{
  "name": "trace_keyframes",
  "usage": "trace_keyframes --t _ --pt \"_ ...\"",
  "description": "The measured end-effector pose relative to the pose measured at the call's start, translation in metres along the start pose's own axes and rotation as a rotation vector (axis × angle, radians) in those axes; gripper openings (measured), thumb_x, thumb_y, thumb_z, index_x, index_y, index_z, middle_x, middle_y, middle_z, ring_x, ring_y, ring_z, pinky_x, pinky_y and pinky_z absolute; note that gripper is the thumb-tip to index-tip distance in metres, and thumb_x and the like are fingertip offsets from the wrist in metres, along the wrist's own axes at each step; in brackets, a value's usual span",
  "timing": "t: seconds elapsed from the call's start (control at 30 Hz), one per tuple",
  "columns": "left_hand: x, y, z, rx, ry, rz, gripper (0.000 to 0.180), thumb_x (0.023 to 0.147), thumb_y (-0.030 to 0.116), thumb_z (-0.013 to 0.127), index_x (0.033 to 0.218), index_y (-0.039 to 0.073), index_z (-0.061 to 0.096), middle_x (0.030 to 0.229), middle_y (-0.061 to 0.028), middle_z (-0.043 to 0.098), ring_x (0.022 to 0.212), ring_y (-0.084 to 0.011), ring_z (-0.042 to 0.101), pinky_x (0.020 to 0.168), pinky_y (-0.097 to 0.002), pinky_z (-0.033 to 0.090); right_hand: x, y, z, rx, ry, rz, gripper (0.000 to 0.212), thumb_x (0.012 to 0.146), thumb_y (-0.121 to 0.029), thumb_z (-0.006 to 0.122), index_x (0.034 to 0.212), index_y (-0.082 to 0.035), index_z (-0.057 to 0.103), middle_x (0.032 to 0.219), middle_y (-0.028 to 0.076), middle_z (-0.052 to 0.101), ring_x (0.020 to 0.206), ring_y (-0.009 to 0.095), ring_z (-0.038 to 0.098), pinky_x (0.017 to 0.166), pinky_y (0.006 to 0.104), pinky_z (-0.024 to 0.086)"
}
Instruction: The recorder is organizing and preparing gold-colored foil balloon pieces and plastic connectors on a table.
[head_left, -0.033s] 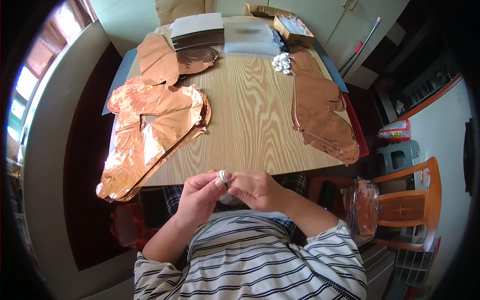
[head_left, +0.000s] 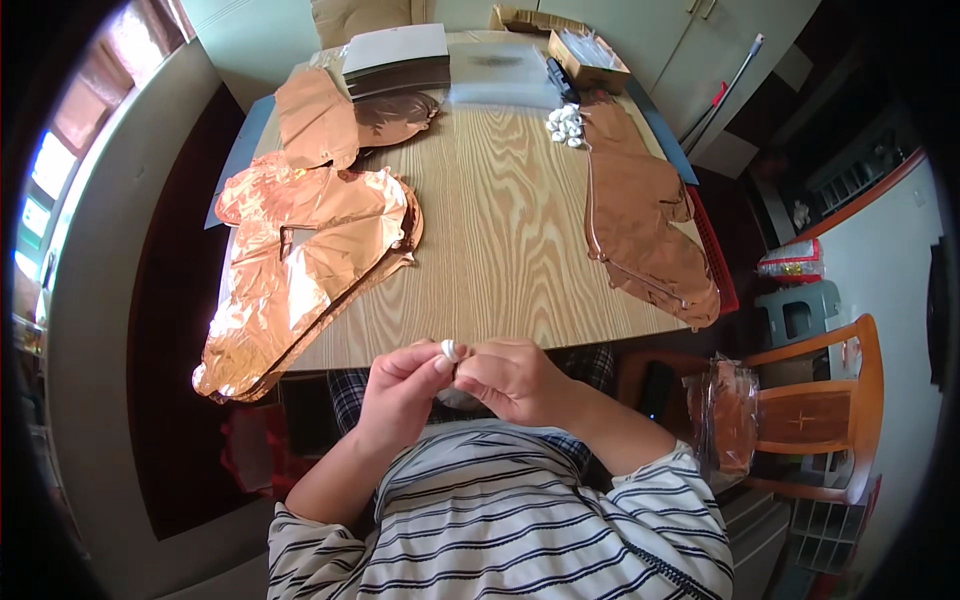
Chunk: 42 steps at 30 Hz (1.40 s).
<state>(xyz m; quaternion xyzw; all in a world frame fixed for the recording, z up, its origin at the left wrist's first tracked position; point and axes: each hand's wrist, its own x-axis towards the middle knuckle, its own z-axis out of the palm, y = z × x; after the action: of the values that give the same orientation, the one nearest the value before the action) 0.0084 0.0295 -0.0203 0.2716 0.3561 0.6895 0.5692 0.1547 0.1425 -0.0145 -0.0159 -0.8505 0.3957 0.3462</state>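
Just off the near edge of the table, my two hands meet in front of my body. A small white coil, like wound ribbon [head_left: 449, 350], is pinched between the thumb and fingers of my left hand [head_left: 408, 378]. Close against it, my right hand [head_left: 515, 380] has its fingers curled and pressed together; what they grip is hidden. A cluster of similar small white coils [head_left: 565, 126] lies at the far right of the tabletop. Flat copper foil balloons [head_left: 310, 235] are stacked on the left, their shiny surface creased. More flat copper foil balloons [head_left: 640, 200] lie along the right side.
At the back of the wood-grain table [head_left: 490, 230] stand a stack of white-topped sheets [head_left: 395, 50], clear plastic sleeves [head_left: 505, 80], a black object [head_left: 562, 80] and an open cardboard box [head_left: 590, 65]. A wooden chair [head_left: 810, 400] holding a plastic-wrapped copper package [head_left: 733, 415] is on my right.
The white coil has turned slightly between my fingers. Both hands stay in nearly the same place.
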Motion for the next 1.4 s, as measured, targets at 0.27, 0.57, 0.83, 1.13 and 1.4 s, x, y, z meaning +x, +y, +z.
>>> trace_keyframes --t 0.27,0.57,0.83,1.13,1.4 --pt "-0.008 -0.004 0.004 0.584 -0.126 0.180 0.012 0.096 0.005 0.059 0.102 -0.002 0.068 0.081 0.0023 0.058 0.073 -0.0043 0.049 0.064 -0.0205 0.040 0.017 -0.003 -0.029 -0.290 0.042 -0.032 0.015 0.082 -0.013 0.074 0.077 -0.006 0.062 0.062 0.006 0.050 0.053 0.026 0.052 0.049 0.0361 0.041" --pt "-0.006 -0.004 -0.009 0.061 -0.112 -0.157 0.016 0.098 0.011 0.058 0.106 -0.001 0.067 0.095 0.0021 0.065 0.084 -0.0024 0.052 0.076 -0.0186 0.042 -0.008 -0.008 -0.040 -0.041 0.136 0.272 0.014 0.084 -0.005 0.071 0.097 -0.003 0.065 0.083 0.006 0.060 0.067 0.017 0.059 0.059 0.0291 0.049" --pt "-0.003 -0.005 0.000 0.171 -0.139 -0.299 0.018 0.099 0.012 0.056 0.104 -0.002 0.065 0.097 -0.0012 0.065 0.088 -0.0057 0.057 0.079 -0.0202 0.047 0.010 -0.016 -0.039 0.140 -0.187 0.170 0.018 0.081 -0.004 0.073 0.098 -0.004 0.067 0.088 0.007 0.059 0.075 0.021 0.061 0.065 0.0316 0.050" --pt "0.004 0.008 0.000 0.377 -0.198 -0.476 0.018 0.100 0.014 0.056 0.103 -0.001 0.065 0.089 0.0022 0.063 0.079 -0.0029 0.053 0.069 -0.0187 0.043 0.000 -0.010 -0.047 0.047 -0.285 0.145 0.015 0.080 -0.001 0.073 0.095 -0.005 0.072 0.085 0.008 0.067 0.074 0.022 0.066 0.065 0.0296 0.052" --pt "0.016 0.015 -0.007 0.103 -0.408 -0.660 0.016 0.097 0.010 0.058 0.103 -0.002 0.067 0.092 0.0004 0.066 0.083 -0.0040 0.057 0.073 -0.0188 0.046 0.006 -0.015 -0.065 0.283 -0.451 0.230 0.010 0.082 -0.006 0.070 0.090 -0.001 0.066 0.086 0.010 0.065 0.078 0.023 0.064 0.070 0.0312 0.051"
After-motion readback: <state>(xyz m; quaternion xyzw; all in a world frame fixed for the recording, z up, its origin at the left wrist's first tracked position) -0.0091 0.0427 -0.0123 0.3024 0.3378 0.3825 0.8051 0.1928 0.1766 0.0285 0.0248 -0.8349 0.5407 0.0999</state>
